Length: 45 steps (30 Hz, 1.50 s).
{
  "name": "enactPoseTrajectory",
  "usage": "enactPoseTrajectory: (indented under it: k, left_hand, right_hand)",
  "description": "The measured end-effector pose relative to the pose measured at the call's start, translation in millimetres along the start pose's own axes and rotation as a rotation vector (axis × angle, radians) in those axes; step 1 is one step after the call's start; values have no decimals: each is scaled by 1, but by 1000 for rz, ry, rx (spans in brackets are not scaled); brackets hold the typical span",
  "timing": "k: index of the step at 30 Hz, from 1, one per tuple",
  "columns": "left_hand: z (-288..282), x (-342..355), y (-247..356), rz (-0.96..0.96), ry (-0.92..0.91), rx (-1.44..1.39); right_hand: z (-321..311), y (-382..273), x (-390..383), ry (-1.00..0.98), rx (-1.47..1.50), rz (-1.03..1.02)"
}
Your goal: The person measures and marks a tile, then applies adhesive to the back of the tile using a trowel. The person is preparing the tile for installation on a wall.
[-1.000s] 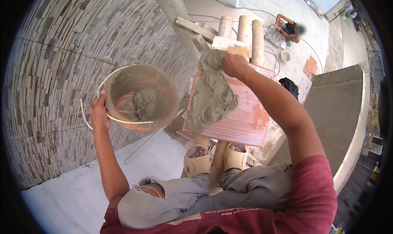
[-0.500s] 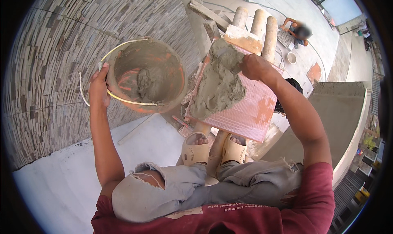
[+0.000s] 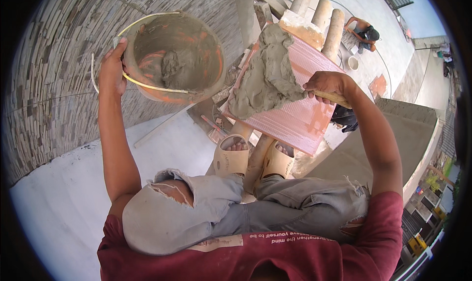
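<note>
My left hand [image 3: 112,70] grips the rim of a mortar-smeared orange bucket [image 3: 212,60], tilted so its inside shows, at the upper left. A lump of wet grey mortar [image 3: 170,67] lies at the bucket's bottom. My right hand [image 3: 328,84] is closed around the wooden handle of a trowel [image 3: 335,98]. The trowel's blade is hidden in or behind the grey mortar [image 3: 265,77] spread over the left part of a pink, ridged tile [image 3: 302,121]. That tile rests just beyond my sandalled feet.
Round bamboo poles [image 3: 334,33] support the spot beyond the tile. A stacked-stone wall [image 3: 54,84] rises on the left, and a grey plastered ledge [image 3: 378,138] stands at right. Far below, another person [image 3: 365,35] crouches near a small pale bucket [image 3: 353,63].
My right hand has moved right and nearer to me, bringing the trowel handle into sight. Mortar reaches farther right on the tile. My left hand still holds the bucket; the whole view has shifted slightly.
</note>
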<state>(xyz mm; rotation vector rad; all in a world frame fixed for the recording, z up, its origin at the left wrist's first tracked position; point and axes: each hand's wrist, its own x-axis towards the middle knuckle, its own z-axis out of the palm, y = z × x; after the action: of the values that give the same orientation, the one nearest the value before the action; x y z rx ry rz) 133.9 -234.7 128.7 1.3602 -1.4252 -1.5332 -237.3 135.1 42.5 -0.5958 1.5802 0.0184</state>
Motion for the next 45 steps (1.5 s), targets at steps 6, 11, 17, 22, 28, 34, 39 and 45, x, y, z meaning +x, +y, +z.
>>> enactPoseTrajectory:
  k: [6,11,17,22,28,34,39,45]
  left_hand:
    - [3,0,2,18,-43,42]
    - [2,-1,3,32,-64,56]
    - [8,-7,6,34,-54,69]
    - [13,-7,8,2,-23,80]
    - [13,-10,17,-8,-85,99]
    - [23,-24,29,2,-93,39]
    - [27,-30,35,0,-155,20]
    - [34,-39,40,33,-267,57]
  right_hand:
    - [33,-11,-15,299,-611,-171]
    - [40,-23,-34,347,-1039,-393]
    - [50,-10,-16,20,-17,-30]
    - [75,6,-3,6,-420,-131]
    - [82,-4,-47,469,-745,-167]
    - [59,4,-59,773,-642,-189]
    - [69,19,-33,868,-752,-309]
    - [81,-16,-6,903,-868,-238]
